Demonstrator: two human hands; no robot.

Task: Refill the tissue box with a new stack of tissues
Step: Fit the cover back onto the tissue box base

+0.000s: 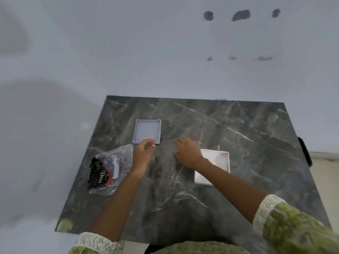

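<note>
A grey square box part (146,131) lies open side up on the dark marble table (238,136), left of centre. A white square box part (220,162) lies to the right, partly hidden under my right forearm. The clear plastic tissue packet (108,171) with a dark printed label rests crumpled at the left. My left hand (144,153) hovers at the grey part's near edge with fingertips pinched together; a thin pale strip shows beside it, too blurred to name. My right hand (187,153) is spread palm down over the table between the two box parts.
A pale wall stands right behind the table's far edge. The table's left edge drops to a pale floor. A dark object (305,153) sits just past the right edge. My green patterned sleeves fill the bottom of the view.
</note>
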